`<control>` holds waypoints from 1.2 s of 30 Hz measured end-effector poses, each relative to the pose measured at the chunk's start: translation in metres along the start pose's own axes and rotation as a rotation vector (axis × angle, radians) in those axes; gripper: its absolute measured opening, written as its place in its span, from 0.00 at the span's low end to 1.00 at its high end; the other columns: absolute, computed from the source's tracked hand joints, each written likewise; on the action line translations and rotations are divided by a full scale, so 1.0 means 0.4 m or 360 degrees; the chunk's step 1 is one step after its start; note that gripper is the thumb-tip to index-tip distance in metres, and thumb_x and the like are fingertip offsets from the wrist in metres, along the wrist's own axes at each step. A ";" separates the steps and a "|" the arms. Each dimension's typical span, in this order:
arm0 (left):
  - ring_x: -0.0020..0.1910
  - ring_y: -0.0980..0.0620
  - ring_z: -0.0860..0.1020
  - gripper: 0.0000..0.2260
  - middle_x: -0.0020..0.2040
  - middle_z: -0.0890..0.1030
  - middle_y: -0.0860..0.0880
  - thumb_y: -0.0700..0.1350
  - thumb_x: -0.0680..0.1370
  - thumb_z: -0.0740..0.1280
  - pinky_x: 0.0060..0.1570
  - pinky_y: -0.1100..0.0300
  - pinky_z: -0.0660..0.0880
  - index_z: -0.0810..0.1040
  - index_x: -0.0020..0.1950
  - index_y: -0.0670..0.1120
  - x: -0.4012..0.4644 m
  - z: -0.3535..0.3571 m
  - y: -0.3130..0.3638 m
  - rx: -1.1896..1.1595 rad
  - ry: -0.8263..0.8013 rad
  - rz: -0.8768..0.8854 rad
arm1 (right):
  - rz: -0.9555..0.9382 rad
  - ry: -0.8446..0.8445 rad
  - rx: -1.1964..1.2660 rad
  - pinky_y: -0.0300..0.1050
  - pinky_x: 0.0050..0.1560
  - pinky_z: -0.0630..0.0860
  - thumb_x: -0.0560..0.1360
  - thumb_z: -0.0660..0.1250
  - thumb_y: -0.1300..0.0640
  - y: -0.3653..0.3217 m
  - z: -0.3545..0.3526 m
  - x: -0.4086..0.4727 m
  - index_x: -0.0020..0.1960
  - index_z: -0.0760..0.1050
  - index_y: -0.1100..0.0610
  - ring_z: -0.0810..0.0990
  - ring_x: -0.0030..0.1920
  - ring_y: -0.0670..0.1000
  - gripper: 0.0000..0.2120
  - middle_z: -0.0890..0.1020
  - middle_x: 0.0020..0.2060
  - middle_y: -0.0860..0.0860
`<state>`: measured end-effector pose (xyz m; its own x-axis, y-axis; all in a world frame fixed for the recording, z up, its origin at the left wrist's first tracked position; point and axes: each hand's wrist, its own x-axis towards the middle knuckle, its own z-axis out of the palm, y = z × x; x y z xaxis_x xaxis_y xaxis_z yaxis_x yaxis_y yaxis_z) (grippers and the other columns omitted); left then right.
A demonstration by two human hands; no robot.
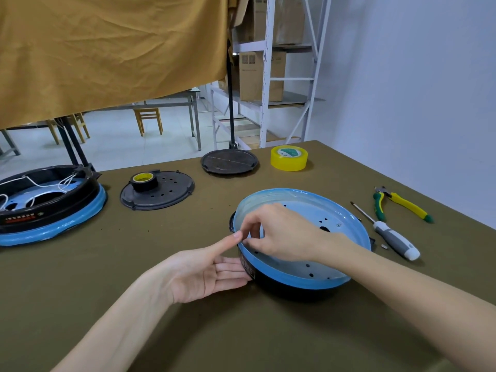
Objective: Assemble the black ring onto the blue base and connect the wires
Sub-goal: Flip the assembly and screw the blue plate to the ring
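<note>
On olive table [134,264], yellow tape [289,158], pliers [402,206].

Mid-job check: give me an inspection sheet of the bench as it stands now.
Surface: olive cloth table.
Job's things: blue base sits over black ring.
Clutter: second unit, two black plates, black tape, yellow tape, screwdriver, pliers.
Grippers: left hand flat against the ring; right hand pinching at the rim.
Cables: white wires in second unit.
Surroundings: curtain, shelving.
</note>
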<state>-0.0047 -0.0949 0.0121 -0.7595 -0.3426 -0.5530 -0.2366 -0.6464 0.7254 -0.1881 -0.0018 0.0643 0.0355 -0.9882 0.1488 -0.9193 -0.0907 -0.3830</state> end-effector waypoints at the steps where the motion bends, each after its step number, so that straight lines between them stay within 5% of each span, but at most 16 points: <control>1: 0.58 0.40 0.85 0.50 0.59 0.84 0.33 0.54 0.54 0.89 0.49 0.51 0.85 0.75 0.66 0.29 0.000 0.002 -0.001 -0.0008 0.0023 0.0011 | 0.0007 0.0016 0.0010 0.45 0.39 0.80 0.78 0.71 0.53 0.002 -0.001 -0.001 0.53 0.86 0.48 0.80 0.39 0.43 0.06 0.85 0.40 0.44; 7: 0.57 0.42 0.86 0.41 0.58 0.85 0.34 0.56 0.63 0.82 0.46 0.53 0.85 0.75 0.65 0.30 -0.004 0.009 -0.008 0.0009 0.0057 0.0047 | 0.0086 0.0094 0.0027 0.47 0.41 0.80 0.77 0.72 0.48 0.009 0.010 -0.005 0.45 0.84 0.49 0.80 0.38 0.42 0.06 0.83 0.36 0.43; 10: 0.57 0.42 0.86 0.39 0.58 0.85 0.34 0.57 0.66 0.81 0.49 0.52 0.85 0.76 0.65 0.30 -0.004 0.008 -0.010 0.0009 0.0060 0.0049 | 0.0093 0.0080 0.0055 0.48 0.45 0.80 0.77 0.72 0.47 0.012 0.011 -0.002 0.56 0.82 0.49 0.79 0.42 0.43 0.10 0.83 0.41 0.44; 16: 0.58 0.42 0.86 0.38 0.59 0.85 0.35 0.57 0.67 0.80 0.54 0.51 0.84 0.76 0.65 0.31 -0.007 0.010 -0.012 0.0008 0.0082 0.0061 | 0.0097 0.0020 -0.0030 0.46 0.39 0.78 0.78 0.70 0.47 0.005 0.016 0.006 0.48 0.83 0.49 0.79 0.40 0.44 0.07 0.82 0.39 0.43; 25: 0.58 0.41 0.85 0.40 0.59 0.84 0.34 0.57 0.65 0.81 0.51 0.51 0.85 0.75 0.66 0.31 -0.005 0.008 -0.014 0.0007 0.0103 0.0092 | 0.0084 0.0046 -0.0197 0.46 0.39 0.75 0.81 0.67 0.45 -0.015 0.015 0.004 0.52 0.81 0.51 0.78 0.42 0.47 0.10 0.79 0.39 0.43; 30: 0.54 0.41 0.87 0.40 0.56 0.85 0.35 0.57 0.63 0.83 0.46 0.51 0.86 0.77 0.64 0.31 0.005 0.018 -0.026 -0.0027 0.0208 0.0168 | 0.0269 0.0407 -0.0023 0.43 0.38 0.72 0.80 0.66 0.46 0.025 -0.029 -0.057 0.51 0.80 0.48 0.76 0.39 0.43 0.07 0.79 0.37 0.42; 36: 0.50 0.42 0.87 0.40 0.52 0.86 0.35 0.58 0.62 0.81 0.41 0.54 0.86 0.76 0.63 0.31 0.011 0.034 -0.038 -0.0021 0.0318 0.0257 | 0.0829 0.1076 -0.0056 0.47 0.42 0.76 0.78 0.67 0.56 0.191 -0.126 -0.177 0.48 0.80 0.50 0.80 0.44 0.52 0.04 0.82 0.42 0.46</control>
<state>-0.0125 -0.0774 0.0043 -0.6518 -0.5692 -0.5011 -0.1128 -0.5806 0.8063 -0.2805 0.0675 0.0705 -0.6266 -0.6157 0.4778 -0.7653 0.3700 -0.5267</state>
